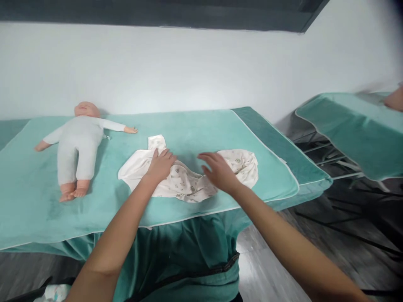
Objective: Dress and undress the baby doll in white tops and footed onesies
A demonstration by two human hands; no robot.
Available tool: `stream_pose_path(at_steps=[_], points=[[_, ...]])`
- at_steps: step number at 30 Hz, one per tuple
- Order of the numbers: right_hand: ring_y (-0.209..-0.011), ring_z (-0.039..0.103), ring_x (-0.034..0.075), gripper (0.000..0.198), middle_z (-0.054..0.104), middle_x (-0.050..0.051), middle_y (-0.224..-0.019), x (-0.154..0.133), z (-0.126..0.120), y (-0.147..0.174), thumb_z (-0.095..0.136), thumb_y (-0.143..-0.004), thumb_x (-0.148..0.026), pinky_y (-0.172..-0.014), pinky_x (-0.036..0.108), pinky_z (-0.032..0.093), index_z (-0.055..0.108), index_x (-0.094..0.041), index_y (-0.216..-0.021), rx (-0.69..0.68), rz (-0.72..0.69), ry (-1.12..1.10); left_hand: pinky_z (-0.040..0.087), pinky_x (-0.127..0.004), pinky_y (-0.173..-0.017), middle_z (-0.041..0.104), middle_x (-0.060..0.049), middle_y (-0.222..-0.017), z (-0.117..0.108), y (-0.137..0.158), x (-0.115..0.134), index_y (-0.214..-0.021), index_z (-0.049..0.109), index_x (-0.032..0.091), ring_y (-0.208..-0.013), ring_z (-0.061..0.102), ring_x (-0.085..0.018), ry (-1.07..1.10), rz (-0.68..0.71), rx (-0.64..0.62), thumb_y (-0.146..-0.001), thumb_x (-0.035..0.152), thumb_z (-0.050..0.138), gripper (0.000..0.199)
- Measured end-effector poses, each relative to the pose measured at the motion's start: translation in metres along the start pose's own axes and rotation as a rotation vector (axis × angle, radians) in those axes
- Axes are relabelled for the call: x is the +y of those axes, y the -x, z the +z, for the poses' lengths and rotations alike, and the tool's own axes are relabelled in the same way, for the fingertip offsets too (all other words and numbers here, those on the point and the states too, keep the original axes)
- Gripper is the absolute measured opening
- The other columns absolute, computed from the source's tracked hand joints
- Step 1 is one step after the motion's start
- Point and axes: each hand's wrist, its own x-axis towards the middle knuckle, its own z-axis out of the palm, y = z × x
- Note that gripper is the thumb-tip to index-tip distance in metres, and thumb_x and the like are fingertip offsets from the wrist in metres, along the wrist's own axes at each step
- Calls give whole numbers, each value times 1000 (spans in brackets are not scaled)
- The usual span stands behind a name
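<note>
A white baby garment with a small print [192,184] lies crumpled across the green bed cover [176,121]. On its left part rests my left hand [162,165], palm down with the fingers extended. Over the right part is my right hand [219,171], its fingers stretched out to the left and the thumb apart; whether it touches the cloth I cannot tell. Neither hand grips anything. A baby doll [80,140] in a pale suit lies on its back to the left, arms spread, apart from both hands.
A white wall [176,67] stands behind the bed, with a dark panel [151,14] above. To the right is another green-covered bed [349,130] on a metal frame, where part of a person's hand [395,100] shows. A printed white item [56,292] sits low at left.
</note>
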Motion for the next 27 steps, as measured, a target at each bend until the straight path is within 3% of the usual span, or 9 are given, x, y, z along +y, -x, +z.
stream_pose_path(at_steps=[2,5,7,10,15,18,21,24,27], points=[[-126,65,30,40,63,11,-146,-20,13,-16,51,-101,-28,-106,47,51,60,-26,-140,-169,-8,-214,19,-66,-126,73,-15,-102,-3,-4,2,-96,75,21,-118,65,-36,-97,-6,3,-81,2,57,30],[-113,70,28,37,71,10,-134,-39,31,-39,57,-99,-34,-93,39,54,63,-23,-134,-243,6,-327,39,-55,-115,71,-15,-100,-26,6,13,-106,74,18,-104,67,-32,-360,38,34,-91,6,49,32],[-100,71,25,33,76,8,-116,-50,34,-51,59,-99,-39,-85,35,53,66,-21,-126,-214,24,-361,49,-46,-98,70,-15,-103,-52,18,25,-119,71,18,-97,66,-30,-537,64,97,-97,12,43,36],[-88,66,21,34,75,3,-97,-78,21,-67,50,-103,-48,-80,31,47,68,-22,-113,-119,31,-423,48,-39,-79,70,-11,-100,-92,32,44,-126,69,22,-86,66,-26,-637,77,287,-103,22,43,35],[-71,53,16,34,63,-2,-74,-138,-22,-100,48,-102,-48,-66,28,32,64,-23,-86,45,-61,-358,42,-32,-68,71,-9,-107,-142,34,63,-126,67,23,-91,68,-22,-591,-3,531,-105,28,40,34],[-68,51,17,27,63,0,-74,-161,-48,-119,44,-101,-35,-62,29,26,64,-22,-90,87,-36,-200,40,-30,-65,71,-9,-109,-165,30,70,-129,65,24,-93,68,-22,-623,-88,501,-106,33,40,35],[-70,54,18,24,70,4,-90,-170,-69,-130,42,-98,-21,-60,30,25,65,-20,-107,103,-103,16,41,-31,-65,70,-10,-114,-187,29,78,-126,65,24,-89,69,-24,-725,-171,384,-103,32,41,34],[-70,59,19,29,70,11,-107,-167,-79,-135,40,-98,-13,-61,30,27,64,-17,-114,97,-148,279,43,-34,-68,66,-14,-125,-203,33,84,-119,66,22,-90,69,-27,-813,-261,291,-96,23,44,32],[-78,64,23,29,69,15,-113,-147,-72,-138,43,-98,-14,-64,31,35,63,-17,-118,45,-110,384,46,-37,-70,62,-14,-133,-209,41,80,-119,65,21,-93,69,-29,-803,-360,305,-91,20,47,33]])
